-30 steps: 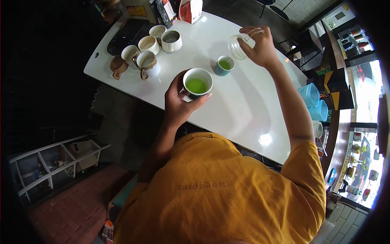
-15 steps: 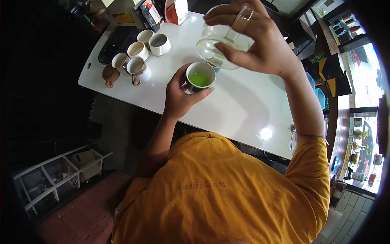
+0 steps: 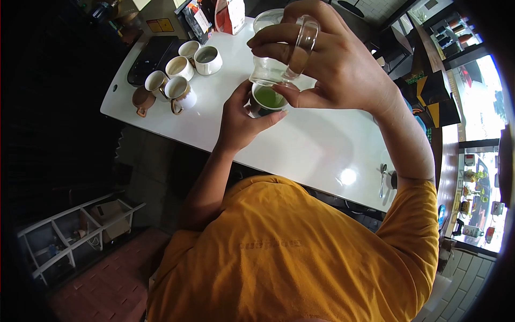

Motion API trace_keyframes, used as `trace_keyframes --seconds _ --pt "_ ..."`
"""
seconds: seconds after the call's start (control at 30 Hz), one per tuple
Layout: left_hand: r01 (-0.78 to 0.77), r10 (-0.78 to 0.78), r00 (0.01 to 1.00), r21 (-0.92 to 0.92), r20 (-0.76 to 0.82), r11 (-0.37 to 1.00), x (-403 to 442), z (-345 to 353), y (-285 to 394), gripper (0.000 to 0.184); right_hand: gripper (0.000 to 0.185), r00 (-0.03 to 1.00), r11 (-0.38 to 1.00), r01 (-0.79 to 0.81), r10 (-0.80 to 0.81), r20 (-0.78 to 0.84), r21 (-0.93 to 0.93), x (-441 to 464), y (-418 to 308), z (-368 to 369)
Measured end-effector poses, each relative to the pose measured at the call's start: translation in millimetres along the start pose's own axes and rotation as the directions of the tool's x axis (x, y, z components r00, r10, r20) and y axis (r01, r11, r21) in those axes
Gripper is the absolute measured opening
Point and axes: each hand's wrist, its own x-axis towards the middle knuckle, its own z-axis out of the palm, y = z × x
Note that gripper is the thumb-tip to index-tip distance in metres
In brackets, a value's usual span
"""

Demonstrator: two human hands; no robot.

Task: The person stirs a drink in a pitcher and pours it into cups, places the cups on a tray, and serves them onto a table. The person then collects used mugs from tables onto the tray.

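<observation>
My left hand is wrapped round a cup of green liquid above the table, its fingers on the near side. Right over that cup, my right hand grips a clear glass vessel by its handle. The vessel is tilted, its rim close to the cup's opening. Whether liquid is leaving the glass I cannot make out. The second, smaller green cup is hidden behind the glass and my right hand.
Several mugs stand together at the left of the white table, beside a black tray. Bags stand at the back. A spoon lies by the right edge.
My right hand has brought the glass vessel from the back right to above the held cup and tilted it. The held cup has shifted slightly right in view. The spoon has come into view.
</observation>
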Motion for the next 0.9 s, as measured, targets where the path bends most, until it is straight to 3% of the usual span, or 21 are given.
trace_keyframes --seconds 0.07,0.17,0.37,0.57,0.67,0.77,0.9 --pt "0.001 -0.001 1.000 -0.001 0.003 1.000 0 1 1 0.063 0.039 0.996 0.997 0.068 -0.069 -0.060 -0.025 -1 2 1" --pt "0.019 -0.019 1.000 0.008 0.005 1.000 0 2 2 0.062 0.039 0.996 0.996 0.005 0.002 -0.086 0.086 2 -5 -7" --pt "0.035 -0.035 0.999 0.002 0.020 0.999 1 6 4 0.063 0.036 0.993 0.999 0.033 -0.028 -0.113 0.037 0 -5 -9" --pt "0.043 -0.044 0.999 0.012 0.027 0.999 2 12 6 0.063 0.033 0.996 0.998 0.049 -0.047 -0.079 0.026 -3 -4 -15" --pt "0.042 -0.043 0.999 0.023 0.033 0.999 4 13 2 0.064 0.031 0.993 0.992 -0.082 0.073 0.098 0.100 -3 -6 -22" --pt "0.045 -0.046 0.998 0.042 0.035 0.998 5 16 2 0.064 0.031 0.996 0.996 0.056 -0.051 -0.078 0.071 -9 1 -15" --pt "0.026 -0.029 0.998 0.052 0.056 0.998 8 20 3 0.063 0.031 0.998 0.997 0.053 -0.051 -0.045 0.054 -12 0 -18"
